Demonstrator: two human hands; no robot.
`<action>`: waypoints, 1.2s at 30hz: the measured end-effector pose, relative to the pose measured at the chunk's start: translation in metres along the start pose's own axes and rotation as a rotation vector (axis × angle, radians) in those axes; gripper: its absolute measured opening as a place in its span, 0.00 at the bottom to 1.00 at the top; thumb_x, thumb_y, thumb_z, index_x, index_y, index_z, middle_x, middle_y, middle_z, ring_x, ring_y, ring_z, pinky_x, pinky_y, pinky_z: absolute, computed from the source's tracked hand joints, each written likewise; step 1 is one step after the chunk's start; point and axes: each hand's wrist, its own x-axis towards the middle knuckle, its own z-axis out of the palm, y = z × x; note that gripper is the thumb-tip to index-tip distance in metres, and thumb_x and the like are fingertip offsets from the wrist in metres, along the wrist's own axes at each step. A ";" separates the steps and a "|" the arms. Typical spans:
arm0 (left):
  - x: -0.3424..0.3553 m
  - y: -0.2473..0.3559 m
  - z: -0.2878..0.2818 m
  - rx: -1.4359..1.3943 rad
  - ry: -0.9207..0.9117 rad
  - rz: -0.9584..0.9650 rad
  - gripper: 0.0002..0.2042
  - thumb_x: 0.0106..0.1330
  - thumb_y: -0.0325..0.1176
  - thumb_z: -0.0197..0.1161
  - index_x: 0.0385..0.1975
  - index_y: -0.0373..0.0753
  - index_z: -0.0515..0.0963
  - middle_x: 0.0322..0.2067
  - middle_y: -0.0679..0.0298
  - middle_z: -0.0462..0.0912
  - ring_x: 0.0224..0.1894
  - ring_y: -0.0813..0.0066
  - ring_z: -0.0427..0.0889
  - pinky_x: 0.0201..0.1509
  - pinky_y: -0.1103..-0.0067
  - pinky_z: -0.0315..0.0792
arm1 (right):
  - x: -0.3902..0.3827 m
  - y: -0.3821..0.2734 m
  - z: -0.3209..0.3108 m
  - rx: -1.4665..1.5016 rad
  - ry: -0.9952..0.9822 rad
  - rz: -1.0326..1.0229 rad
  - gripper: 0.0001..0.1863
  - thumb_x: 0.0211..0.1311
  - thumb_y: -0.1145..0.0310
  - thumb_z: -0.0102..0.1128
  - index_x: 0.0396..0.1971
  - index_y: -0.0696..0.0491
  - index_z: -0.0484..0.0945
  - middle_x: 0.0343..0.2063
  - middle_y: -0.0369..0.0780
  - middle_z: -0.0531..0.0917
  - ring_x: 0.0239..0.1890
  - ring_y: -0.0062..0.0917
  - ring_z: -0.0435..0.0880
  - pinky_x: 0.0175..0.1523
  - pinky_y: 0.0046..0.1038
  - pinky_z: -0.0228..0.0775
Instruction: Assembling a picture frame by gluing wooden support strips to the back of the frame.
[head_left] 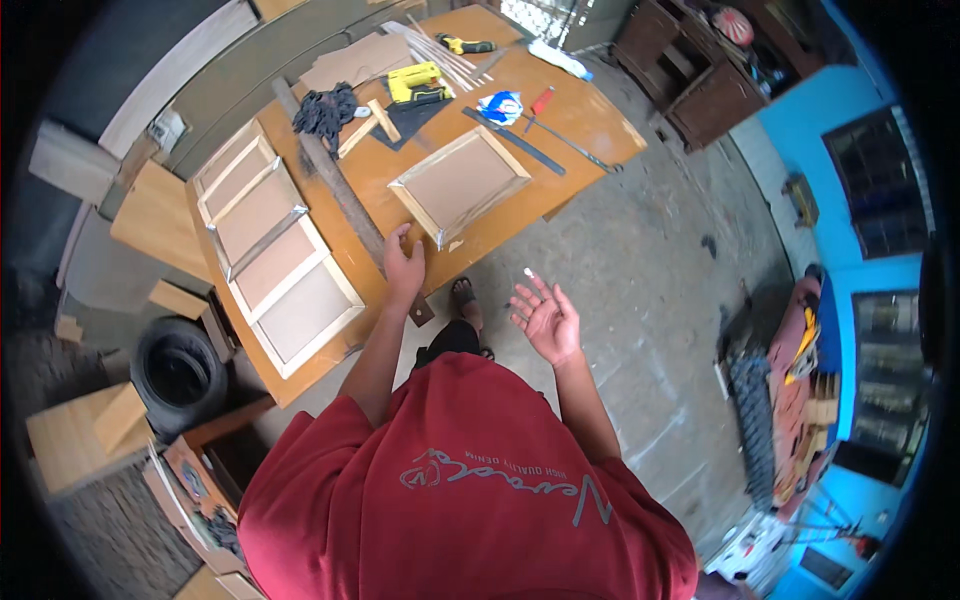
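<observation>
One left hand, one right hand, one wood frame at twelve o'clock, four flat panels near ten, two yellow tools near twelve and one black tire (big and round) at nine

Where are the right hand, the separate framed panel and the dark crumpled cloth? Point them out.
Right hand (pixel 547 326): head view, on the palm.
Framed panel (pixel 460 184): head view, on its brown centre.
Dark crumpled cloth (pixel 325 108): head view, on its folds.

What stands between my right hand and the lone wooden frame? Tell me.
Nothing visible blocks the way: between the right hand and the lone wooden frame lies only the near edge of the table.
</observation>
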 end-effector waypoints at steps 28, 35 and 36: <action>0.081 0.001 0.049 0.147 0.478 -0.653 0.16 0.61 0.37 0.72 0.47 0.41 0.82 0.46 0.54 0.78 0.54 0.50 0.79 0.59 0.62 0.74 | 0.426 0.005 0.112 -1.936 -1.272 -0.334 0.25 0.59 0.70 0.66 0.59 0.49 0.78 0.49 0.48 0.80 0.54 0.49 0.77 0.60 0.46 0.71; 0.086 -0.001 0.058 0.061 0.560 -0.684 0.14 0.59 0.36 0.72 0.44 0.42 0.82 0.42 0.56 0.78 0.51 0.53 0.79 0.58 0.63 0.73 | 0.450 0.007 0.112 -1.906 -1.475 -0.299 0.30 0.57 0.70 0.69 0.62 0.49 0.78 0.49 0.46 0.81 0.54 0.46 0.78 0.62 0.43 0.71; 0.086 0.001 0.059 0.123 0.561 -0.688 0.14 0.59 0.35 0.72 0.43 0.42 0.82 0.41 0.56 0.78 0.51 0.54 0.79 0.58 0.63 0.73 | 0.452 0.007 0.112 -1.919 -1.478 -0.265 0.30 0.57 0.69 0.68 0.63 0.47 0.78 0.51 0.44 0.80 0.56 0.46 0.76 0.62 0.45 0.70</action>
